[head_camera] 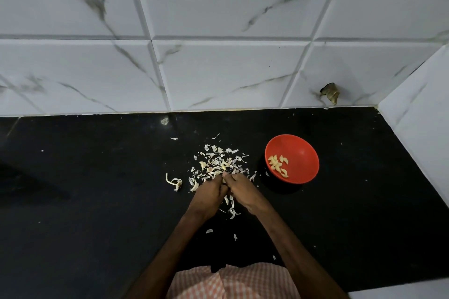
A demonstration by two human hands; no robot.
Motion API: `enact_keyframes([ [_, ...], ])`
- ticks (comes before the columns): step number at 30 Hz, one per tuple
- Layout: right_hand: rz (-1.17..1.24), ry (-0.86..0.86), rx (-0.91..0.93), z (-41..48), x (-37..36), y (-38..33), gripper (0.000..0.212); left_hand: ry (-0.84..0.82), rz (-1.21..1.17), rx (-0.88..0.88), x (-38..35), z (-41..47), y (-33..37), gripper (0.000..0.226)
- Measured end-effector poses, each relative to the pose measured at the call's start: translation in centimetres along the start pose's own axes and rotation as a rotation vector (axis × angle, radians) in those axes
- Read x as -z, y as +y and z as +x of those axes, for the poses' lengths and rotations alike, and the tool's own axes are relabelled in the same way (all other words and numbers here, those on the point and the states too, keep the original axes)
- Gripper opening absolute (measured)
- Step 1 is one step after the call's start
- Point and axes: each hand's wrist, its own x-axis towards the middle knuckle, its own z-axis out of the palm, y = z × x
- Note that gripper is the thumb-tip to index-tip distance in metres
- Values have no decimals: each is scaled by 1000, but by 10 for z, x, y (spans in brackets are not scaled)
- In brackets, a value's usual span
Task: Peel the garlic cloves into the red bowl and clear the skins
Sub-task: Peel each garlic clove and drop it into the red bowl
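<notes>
Both hands are bunched together at the near edge of the skins (218, 160) pile, left hand (209, 192) and right hand (243, 189), fingers curled in and tips meeting. They're probably pinching a clove between them, but it's hidden, so I honestly can't tell. The red bowl (303, 153) sits on the black desk (97, 201) off to the right and a bit further back, clearly nearer the right hand, with a few peeled cloves (278, 165) inside. My guess is the drop goes rightward with that hand. Skins aren't cleared yet.
</notes>
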Motion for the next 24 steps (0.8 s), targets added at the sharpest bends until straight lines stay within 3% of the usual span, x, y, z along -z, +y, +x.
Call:
enact_keyframes([
  [7,-99,-1,-4,-1,0,-2,49,-17,6,5,-3,-2,-1,24],
  [18,-48,-12,-45,3,-1,0,48,-54,8,23,-1,1,1,26],
  [24,225,-111,-116,-3,15,0,42,-66,41,-83,11,5,-1,18],
])
